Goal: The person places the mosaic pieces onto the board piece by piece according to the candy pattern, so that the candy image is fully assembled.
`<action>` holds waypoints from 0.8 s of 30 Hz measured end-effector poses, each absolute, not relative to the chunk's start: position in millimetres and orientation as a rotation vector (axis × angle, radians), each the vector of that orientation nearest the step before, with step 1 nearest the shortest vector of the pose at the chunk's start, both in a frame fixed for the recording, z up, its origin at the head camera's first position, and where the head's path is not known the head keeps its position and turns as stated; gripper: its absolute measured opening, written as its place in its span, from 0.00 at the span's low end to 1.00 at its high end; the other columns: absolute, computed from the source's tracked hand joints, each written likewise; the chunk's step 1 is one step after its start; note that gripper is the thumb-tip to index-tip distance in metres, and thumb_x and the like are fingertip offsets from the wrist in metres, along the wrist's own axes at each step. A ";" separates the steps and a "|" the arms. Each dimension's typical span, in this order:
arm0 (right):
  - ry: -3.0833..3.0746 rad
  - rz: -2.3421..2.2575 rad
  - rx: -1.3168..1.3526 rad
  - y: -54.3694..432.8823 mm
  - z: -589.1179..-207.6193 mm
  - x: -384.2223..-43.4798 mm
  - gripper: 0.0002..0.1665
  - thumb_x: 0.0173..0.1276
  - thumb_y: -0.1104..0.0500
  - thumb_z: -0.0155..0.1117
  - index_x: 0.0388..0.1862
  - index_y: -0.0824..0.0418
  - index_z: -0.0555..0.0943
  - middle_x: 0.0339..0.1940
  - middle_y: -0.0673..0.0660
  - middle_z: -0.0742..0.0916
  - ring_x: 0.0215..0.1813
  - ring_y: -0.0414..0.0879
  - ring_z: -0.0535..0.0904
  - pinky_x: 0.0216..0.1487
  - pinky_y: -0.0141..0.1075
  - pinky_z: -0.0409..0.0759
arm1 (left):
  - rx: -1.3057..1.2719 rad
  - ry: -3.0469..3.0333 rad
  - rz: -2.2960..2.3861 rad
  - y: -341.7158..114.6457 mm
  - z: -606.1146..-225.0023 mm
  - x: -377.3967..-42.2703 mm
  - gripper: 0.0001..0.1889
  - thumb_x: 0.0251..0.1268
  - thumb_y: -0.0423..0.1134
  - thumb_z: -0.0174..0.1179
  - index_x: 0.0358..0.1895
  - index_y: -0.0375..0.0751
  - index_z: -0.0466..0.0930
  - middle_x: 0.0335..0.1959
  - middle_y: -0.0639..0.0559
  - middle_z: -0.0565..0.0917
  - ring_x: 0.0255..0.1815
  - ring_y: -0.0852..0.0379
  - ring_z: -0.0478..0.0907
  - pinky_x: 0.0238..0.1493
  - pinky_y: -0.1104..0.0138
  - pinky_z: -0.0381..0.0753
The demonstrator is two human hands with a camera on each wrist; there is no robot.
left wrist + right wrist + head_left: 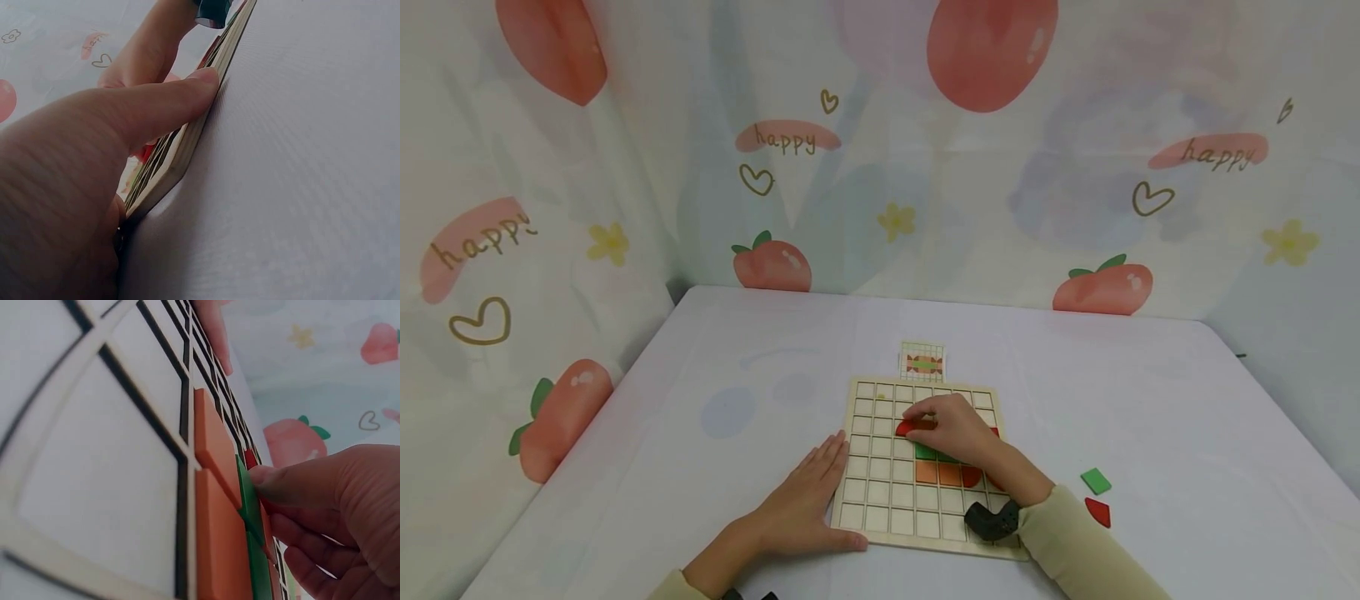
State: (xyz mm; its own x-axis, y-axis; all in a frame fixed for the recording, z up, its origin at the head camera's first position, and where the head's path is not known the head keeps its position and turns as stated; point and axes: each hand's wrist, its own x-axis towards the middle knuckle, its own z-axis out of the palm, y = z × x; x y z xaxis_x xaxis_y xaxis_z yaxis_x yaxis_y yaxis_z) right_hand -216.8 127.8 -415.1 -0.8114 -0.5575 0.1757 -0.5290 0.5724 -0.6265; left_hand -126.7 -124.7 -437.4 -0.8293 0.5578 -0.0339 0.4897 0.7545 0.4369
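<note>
A wooden grid board (925, 543) lies on the white table. My right hand (953, 427) reaches over it, thumb and forefinger pinching a red tile (903, 428) with a curved edge at a grid cell. In the right wrist view the thumb presses beside the red tile (250, 457), just past the green tiles (249, 494). Nearer are orange tiles (927, 472) and a rounded red-orange tile (972, 477). The hand and forearm hide part of the pattern. My left hand (797, 505) rests with straight fingers along the board's left edge, its thumb (201, 87) at the front edge.
Behind the board is a small pattern card (923, 363) showing a candy-like shape on a grid. Right of the board lie a loose green tile (1096, 481) and a loose red tile (1097, 512). Printed cloth (865, 167) hangs round the table.
</note>
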 end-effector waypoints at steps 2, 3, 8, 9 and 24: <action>2.762 -1.060 -0.935 126.4 -414.2 -216.3 0.12 0.57 0.60 0.69 0.41 0.62 0.84 0.39 0.52 0.86 0.43 0.46 0.80 0.41 0.36 0.79 | 0.842 2.790 0.627 -124.6 -437.6 -126.7 0.62 0.44 0.78 0.47 0.72 0.33 0.40 0.74 0.45 0.39 0.72 0.52 0.34 0.68 0.56 0.43; 2.766 -1.055 -0.928 125.8 -413.7 -216.0 0.12 0.56 0.60 0.69 0.41 0.62 0.84 0.39 0.52 0.86 0.43 0.46 0.80 0.41 0.36 0.79 | 0.844 2.792 0.625 -124.7 -437.6 -126.7 0.62 0.44 0.78 0.47 0.72 0.33 0.40 0.74 0.45 0.39 0.72 0.52 0.34 0.68 0.56 0.43; 2.773 -1.041 -0.910 124.0 -411.3 -214.7 0.13 0.55 0.60 0.70 0.40 0.61 0.84 0.39 0.52 0.86 0.43 0.47 0.80 0.41 0.37 0.79 | 0.846 2.794 0.624 -124.7 -437.9 -126.9 0.61 0.44 0.79 0.46 0.72 0.33 0.41 0.74 0.45 0.38 0.72 0.52 0.34 0.68 0.56 0.43; 2.772 -1.042 -0.901 124.1 -411.2 -214.4 0.13 0.55 0.60 0.70 0.40 0.61 0.84 0.39 0.52 0.86 0.44 0.47 0.80 0.41 0.37 0.79 | 0.845 2.792 0.625 -124.7 -437.9 -126.9 0.62 0.44 0.79 0.46 0.72 0.33 0.40 0.74 0.45 0.38 0.72 0.52 0.34 0.68 0.56 0.43; 2.790 -1.032 -0.861 122.1 -410.4 -211.9 0.14 0.54 0.61 0.71 0.40 0.62 0.85 0.38 0.52 0.86 0.46 0.48 0.79 0.43 0.39 0.78 | 0.847 2.792 0.615 -125.2 -438.2 -127.1 0.62 0.44 0.79 0.46 0.72 0.33 0.40 0.74 0.45 0.38 0.72 0.52 0.34 0.68 0.56 0.43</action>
